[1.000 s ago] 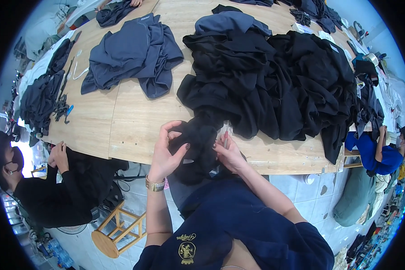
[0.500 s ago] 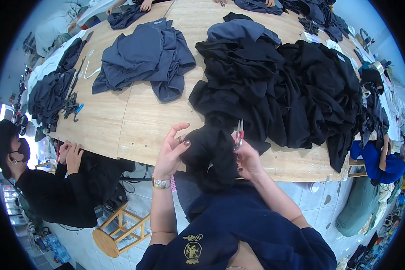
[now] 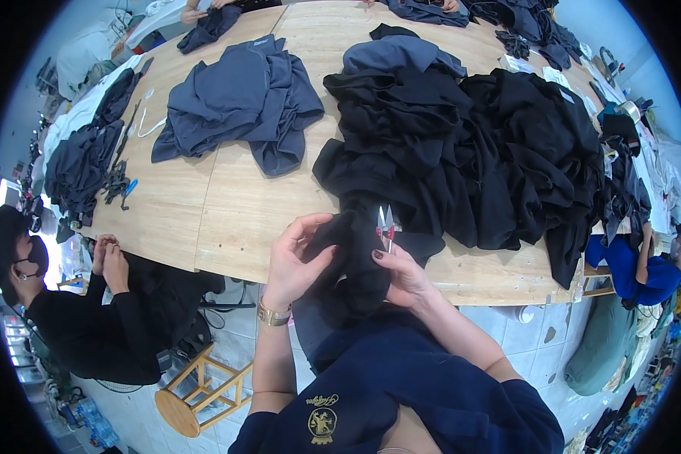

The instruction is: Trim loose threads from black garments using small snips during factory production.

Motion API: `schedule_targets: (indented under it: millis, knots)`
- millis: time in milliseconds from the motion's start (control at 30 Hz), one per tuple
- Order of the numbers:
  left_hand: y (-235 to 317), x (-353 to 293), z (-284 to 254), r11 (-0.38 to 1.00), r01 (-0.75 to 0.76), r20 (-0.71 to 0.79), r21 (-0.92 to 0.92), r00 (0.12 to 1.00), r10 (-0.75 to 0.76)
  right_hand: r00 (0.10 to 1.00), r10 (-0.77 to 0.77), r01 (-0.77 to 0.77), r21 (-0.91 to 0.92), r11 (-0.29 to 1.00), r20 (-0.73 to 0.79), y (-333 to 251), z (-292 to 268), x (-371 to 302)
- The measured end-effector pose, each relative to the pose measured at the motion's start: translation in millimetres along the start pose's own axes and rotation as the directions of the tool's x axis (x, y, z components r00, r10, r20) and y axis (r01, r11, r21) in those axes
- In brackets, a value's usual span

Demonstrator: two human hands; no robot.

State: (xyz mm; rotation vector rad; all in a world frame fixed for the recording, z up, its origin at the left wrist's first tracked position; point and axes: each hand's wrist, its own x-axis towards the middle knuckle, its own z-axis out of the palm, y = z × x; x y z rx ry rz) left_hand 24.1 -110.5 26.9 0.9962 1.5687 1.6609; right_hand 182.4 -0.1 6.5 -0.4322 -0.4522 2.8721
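A black garment (image 3: 353, 265) hangs bunched between my hands at the table's near edge, and its far end runs up onto the black pile. On its left side my left hand (image 3: 299, 261) is closed on the cloth, thumb and fingers curled at the fabric. My right hand (image 3: 405, 278) grips a small pair of thread snips (image 3: 386, 227) with red on the handles. Their blades point away from me, slightly apart, close to the garment's right side. Some fingers of the right hand are hidden behind the cloth.
Piled black garments (image 3: 507, 159) cover the table's right half; folded dark grey garments (image 3: 234, 106) lie left of them. Blue-handled snips (image 3: 131, 187) rest at the left edge. A co-worker (image 3: 83, 318) sits at left beside a wooden stool (image 3: 189, 401). Other people work at the far edge.
My left hand has moved right and closed in on the cloth. The right hand has shifted slightly left with the snips, whose blades now show spread apart.
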Motion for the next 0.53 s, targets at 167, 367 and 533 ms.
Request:
schedule_targets:
  millis: [167, 367, 533]
  knots:
    - [18, 5, 0, 0.764, -0.062, -0.102, 0.642, 0.981, 0.165, 0.992, 0.102, -0.072, 0.323, 0.944, -0.079, -17, 7, 1]
    - [18, 22, 0, 0.596, -0.225, -0.139, 0.771, 0.854, 0.502, 0.994, -0.109, 0.109, -0.032, 0.994, -0.004, -28, 10, 6]
    - [20, 29, -5, 0.876, -0.074, -0.285, 0.476, 0.930, 0.233, 0.839, -0.500, 0.250, -0.968, 0.001, 0.216, -57, 25, 5]
